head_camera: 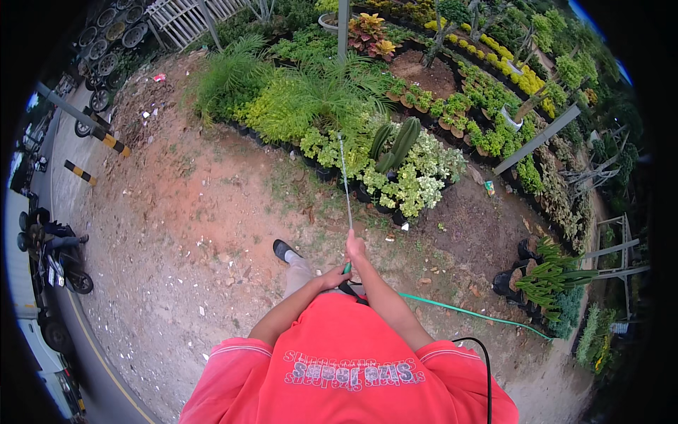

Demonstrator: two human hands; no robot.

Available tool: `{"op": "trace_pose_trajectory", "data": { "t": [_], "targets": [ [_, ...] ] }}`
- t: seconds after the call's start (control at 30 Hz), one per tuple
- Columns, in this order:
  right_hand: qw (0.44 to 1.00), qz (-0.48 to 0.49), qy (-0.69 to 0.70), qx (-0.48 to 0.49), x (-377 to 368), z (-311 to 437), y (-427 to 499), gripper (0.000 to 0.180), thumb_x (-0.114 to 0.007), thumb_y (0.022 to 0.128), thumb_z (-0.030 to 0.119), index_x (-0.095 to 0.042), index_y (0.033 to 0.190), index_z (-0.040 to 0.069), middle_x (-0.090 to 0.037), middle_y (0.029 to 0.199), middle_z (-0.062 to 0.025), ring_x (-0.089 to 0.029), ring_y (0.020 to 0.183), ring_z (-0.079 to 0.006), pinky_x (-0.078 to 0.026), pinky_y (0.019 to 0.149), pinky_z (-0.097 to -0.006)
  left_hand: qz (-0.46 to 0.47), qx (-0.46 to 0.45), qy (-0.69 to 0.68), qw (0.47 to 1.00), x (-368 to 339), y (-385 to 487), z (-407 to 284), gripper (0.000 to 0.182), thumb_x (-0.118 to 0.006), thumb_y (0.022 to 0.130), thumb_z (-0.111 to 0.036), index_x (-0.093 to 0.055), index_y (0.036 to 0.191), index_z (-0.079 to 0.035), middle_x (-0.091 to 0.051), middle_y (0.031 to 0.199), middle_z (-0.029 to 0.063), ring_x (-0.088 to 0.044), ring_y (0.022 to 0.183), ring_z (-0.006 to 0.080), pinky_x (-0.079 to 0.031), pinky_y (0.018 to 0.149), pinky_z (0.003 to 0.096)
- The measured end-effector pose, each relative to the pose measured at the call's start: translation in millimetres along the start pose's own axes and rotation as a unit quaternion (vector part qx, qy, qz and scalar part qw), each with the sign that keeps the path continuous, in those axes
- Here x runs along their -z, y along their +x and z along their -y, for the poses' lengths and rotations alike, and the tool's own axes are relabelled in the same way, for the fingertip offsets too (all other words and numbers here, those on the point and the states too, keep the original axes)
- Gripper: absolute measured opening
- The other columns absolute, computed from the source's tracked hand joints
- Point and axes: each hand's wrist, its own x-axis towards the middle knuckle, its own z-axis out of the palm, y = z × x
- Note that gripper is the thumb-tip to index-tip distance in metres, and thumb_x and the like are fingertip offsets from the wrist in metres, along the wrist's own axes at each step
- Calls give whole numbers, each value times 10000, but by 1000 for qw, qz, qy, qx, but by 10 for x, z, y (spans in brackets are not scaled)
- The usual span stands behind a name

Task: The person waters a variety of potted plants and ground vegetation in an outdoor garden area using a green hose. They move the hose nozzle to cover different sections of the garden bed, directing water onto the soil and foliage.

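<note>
A green garden hose [471, 312] runs in from the right along the ground to my body. My right hand [355, 246] is closed around its front end, held out ahead of me. Just behind it, my left hand [335, 277] grips a short stretch of the same hose near my waist. From the end at my right hand a thin water jet [345, 180] shoots forward into the potted plants. It reaches light green leafy shrubs [320, 148], left of a ribbed columnar cactus [404, 142]. The hose mouth is hidden by my fingers.
Variegated shrubs [424, 183] in black pots stand ahead. Metal posts [537, 139] rise among the beds. Several potted succulents [551, 281] stand at right. Bare soil [175, 228] with litter spreads left towards the road [100, 365], with a motorcycle rider [53, 241] and a truck [37, 339].
</note>
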Motion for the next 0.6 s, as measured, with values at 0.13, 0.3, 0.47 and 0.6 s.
{"op": "trace_pose_trajectory", "data": {
  "t": [0.13,0.3,0.47,0.6],
  "targets": [
    [1000,1,-11,18,-27,-25,29,705,-419,944,543,-552,609,-62,-528,505,-136,-554,418,-258,-408,375,-390,-2,-11,-23,1000,0,-2,41,191,-539,921,-237,-554,962,-51,-551,824,24,-502,797,139,-428,744,290],
    [1000,3,-20,12,-40,-72,78,697,-432,937,540,-570,628,-69,-549,528,-147,-568,427,-264,-427,391,-395,-6,-3,-15,1000,1,47,147,201,-543,919,-238,-557,980,-48,-561,831,29,-507,794,142,-435,742,294],
    [1000,1,-17,23,-57,-105,129,699,-445,929,543,-589,651,-81,-569,549,-158,-587,446,-273,-439,397,-398,-8,-24,-35,999,-4,69,219,204,-546,917,-239,-562,972,-44,-567,835,34,-511,796,145,-439,741,296],
    [1000,-11,-25,7,-61,-114,135,712,-448,923,552,-604,686,-102,-584,572,-169,-598,460,-276,-447,400,-399,-12,-1,-30,999,-9,66,211,201,-548,917,-241,-564,957,-44,-563,829,31,-505,788,142,-435,731,295]
  ]
}}
